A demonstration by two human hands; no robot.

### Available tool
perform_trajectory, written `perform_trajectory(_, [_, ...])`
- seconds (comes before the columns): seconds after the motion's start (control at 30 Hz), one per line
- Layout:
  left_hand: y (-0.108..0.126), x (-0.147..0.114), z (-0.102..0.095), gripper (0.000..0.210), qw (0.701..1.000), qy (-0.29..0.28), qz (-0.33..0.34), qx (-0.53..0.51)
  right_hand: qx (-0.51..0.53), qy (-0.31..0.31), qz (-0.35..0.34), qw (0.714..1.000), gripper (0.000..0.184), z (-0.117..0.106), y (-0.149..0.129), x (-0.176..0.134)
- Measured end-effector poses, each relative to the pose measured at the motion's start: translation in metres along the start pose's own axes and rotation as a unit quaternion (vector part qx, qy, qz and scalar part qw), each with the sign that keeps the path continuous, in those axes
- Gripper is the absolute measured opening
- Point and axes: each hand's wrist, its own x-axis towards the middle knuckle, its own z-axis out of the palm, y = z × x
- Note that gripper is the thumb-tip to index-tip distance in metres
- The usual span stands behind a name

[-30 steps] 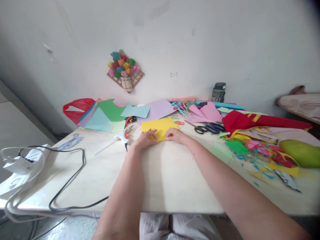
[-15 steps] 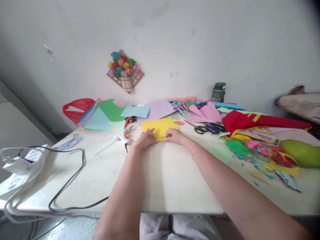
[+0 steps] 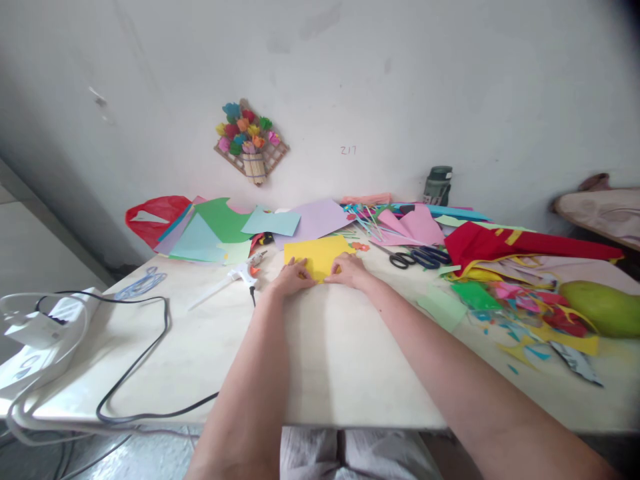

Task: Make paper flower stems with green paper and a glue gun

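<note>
A yellow sheet of paper (image 3: pixel 320 256) lies on the pale table in front of me. My left hand (image 3: pixel 294 277) pinches its near edge on the left, fingers curled together. At the same edge, a little to the right, my right hand (image 3: pixel 346 272) pinches the paper between thumb and fingers. Small orange paper flowers (image 3: pixel 360 247) rest just past the sheet's right side. To the left of my hands lies a white glue gun (image 3: pixel 244 272) with an orange trigger.
Black-handled scissors (image 3: pixel 401 260) and dark blue-handled scissors (image 3: pixel 429 257) lie right of my hands. Coloured paper sheets (image 3: pixel 220 220) line the wall side. A power strip (image 3: pixel 55 333) with a black cable stands left. Paper scraps (image 3: pixel 530 343) and a green fruit (image 3: pixel 600 307) are at the right.
The fingers of my left hand have curled in closer to the paper's near edge. My right hand has hardly moved, and the yellow sheet stays in place.
</note>
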Motion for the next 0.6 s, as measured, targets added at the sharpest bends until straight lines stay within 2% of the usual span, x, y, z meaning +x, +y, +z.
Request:
perform_trajectory(0.13, [0.005, -0.002, -0.001, 0.06, 0.998, 0.011, -0.057, 0.039, -0.024, -0.007, 0.029, 0.999, 0.063, -0.003, 0.0, 0.001])
perform_trajectory(0.2, [0.007, -0.003, -0.001, 0.072, 0.995, 0.008, -0.071, 0.068, -0.03, -0.038, 0.042, 0.998, 0.073, -0.005, 0.0, 0.001])
perform_trajectory(0.3, [0.008, -0.002, 0.001, 0.077, 0.99, -0.004, -0.083, 0.113, -0.035, -0.088, 0.057, 0.994, 0.085, -0.008, -0.001, 0.001])
perform_trajectory(0.43, [0.01, 0.003, 0.004, 0.08, 0.982, 0.017, -0.076, 0.173, -0.038, -0.107, 0.054, 0.992, 0.092, -0.007, 0.0, 0.002])
perform_trajectory(0.6, [0.017, 0.009, 0.012, 0.075, 0.977, 0.055, -0.039, 0.201, -0.041, -0.099, 0.047, 0.993, 0.091, -0.004, 0.003, 0.003])
